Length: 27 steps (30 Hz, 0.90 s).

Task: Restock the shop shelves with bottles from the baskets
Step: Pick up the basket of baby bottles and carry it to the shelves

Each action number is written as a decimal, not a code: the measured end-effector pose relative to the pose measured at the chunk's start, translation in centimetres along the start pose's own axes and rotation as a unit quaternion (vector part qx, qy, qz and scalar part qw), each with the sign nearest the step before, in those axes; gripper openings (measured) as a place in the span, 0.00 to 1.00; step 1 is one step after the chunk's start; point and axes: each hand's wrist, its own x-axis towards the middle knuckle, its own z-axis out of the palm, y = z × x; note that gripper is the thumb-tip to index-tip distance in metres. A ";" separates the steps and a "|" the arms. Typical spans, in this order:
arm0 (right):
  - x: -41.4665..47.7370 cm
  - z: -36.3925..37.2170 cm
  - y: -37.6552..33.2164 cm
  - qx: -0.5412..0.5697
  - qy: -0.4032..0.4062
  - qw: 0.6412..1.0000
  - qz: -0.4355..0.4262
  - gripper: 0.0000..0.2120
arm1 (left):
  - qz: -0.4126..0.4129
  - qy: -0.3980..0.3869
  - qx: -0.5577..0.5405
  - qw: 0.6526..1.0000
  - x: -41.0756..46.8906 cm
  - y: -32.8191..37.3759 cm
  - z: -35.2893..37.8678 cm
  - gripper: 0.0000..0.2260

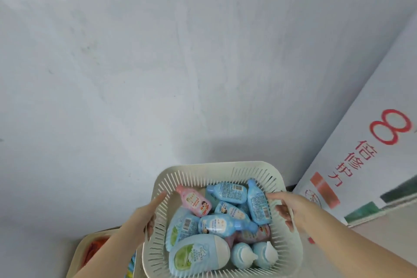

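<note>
Left hand (pixel 144 216): at the basket's 9 o'clock side, grasping the rim; the forefinger (pixel 159 200) lies straight along the rim towards 1 o'clock, while the other fingers curl over the edge into the slots.
Right hand (pixel 291 207): at the 3 o'clock side, also grasping the rim; its forefinger (pixel 274 195) points straight in towards 9 o'clock, and the rest are hooked round the edge.
Basket (pixel 203 166): cream, slotted walls and rounded corners, held between both hands low in view at 6 o'clock.
Load: a pink bottle (pixel 195 201) lies at the basket's 10 o'clock. Several blue bottles (pixel 228 192) are heaped on their sides from the middle to 1 o'clock. A big green-labelled bottle (pixel 196 255) lies at 7 o'clock, and two pale blue rounded ones with white caps sit at 5 o'clock.
Edges: the far rim at 12 o'clock is free, and the right rim sits near the carton's lower corner.
Open room: a wide bare stretch runs from 9 o'clock round to 1 o'clock.
Surface: pale grey surface (pixel 135 74), lightly scuffed; I cannot tell whether it is floor or wall.
Surroundings: a white carton (pixel 365 153) with a red 8 and red characters stands at 3 to 4 o'clock. A second basket (pixel 89 240) with something orange inside is at 7 o'clock, partly behind the left forearm.
</note>
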 end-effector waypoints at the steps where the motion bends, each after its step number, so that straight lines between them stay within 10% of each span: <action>1: -0.9 -0.6 -0.6 0.005 0.000 1.000 -0.009 0.13 | 0.009 -0.006 0.002 1.000 -0.7 0.9 0.3 0.25; 27: -13.4 -8.7 14.3 0.277 0.215 0.936 0.022 0.18 | 0.066 -0.224 0.274 0.933 -5.2 5.1 13.4 0.24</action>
